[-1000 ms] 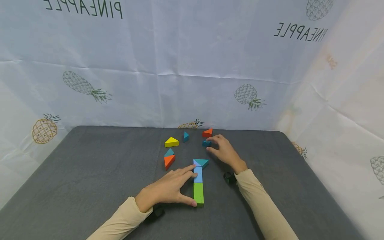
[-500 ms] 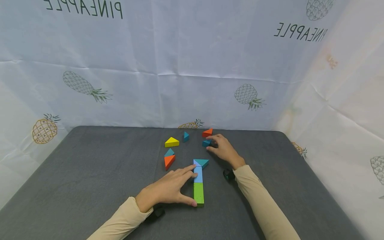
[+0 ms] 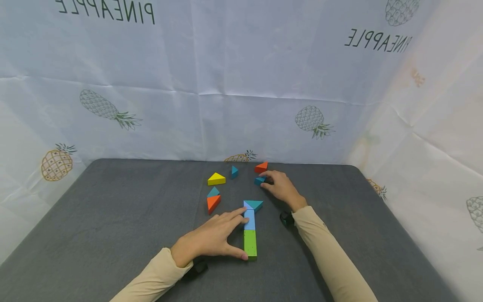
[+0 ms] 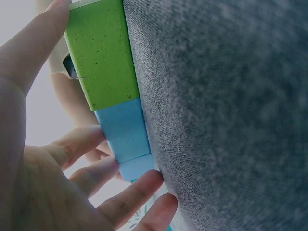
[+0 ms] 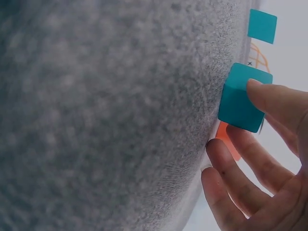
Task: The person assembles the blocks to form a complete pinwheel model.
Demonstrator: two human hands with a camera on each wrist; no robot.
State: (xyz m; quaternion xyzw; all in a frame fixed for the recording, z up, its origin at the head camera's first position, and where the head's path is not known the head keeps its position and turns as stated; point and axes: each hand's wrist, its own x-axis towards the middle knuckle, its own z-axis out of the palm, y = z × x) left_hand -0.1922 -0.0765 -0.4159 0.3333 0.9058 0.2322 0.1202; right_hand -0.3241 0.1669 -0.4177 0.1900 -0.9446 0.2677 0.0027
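In the head view, a row of blocks runs away from me: a green rectangular block [image 3: 250, 243], a light blue rectangular block [image 3: 250, 219] and a small light blue triangular block [image 3: 247, 205]. Against the row's far end lies a teal triangular block [image 3: 254, 204]. My left hand [image 3: 211, 235] lies along the row's left side, thumb at the green block's near end, fairly straight fingertips touching the blue blocks. Farther back, my right hand [image 3: 281, 187] pinches a dark blue triangular block [image 3: 259, 180] between thumb and fingers. The right wrist view shows the thumb on this block's [image 5: 238, 103] face.
Behind the right hand's block is an orange triangular block [image 3: 261, 167]. A blue triangular block [image 3: 234, 172], a yellow one [image 3: 216, 180], a teal one [image 3: 213, 192] and an orange-red one [image 3: 213, 204] lie left of it on the dark grey table [image 3: 124, 209]. A pineapple-print cloth [image 3: 241, 54] hangs behind.
The right forearm has edged slightly left, and its thumb sits a little closer to the dark blue block. The left hand and the row have stayed still.
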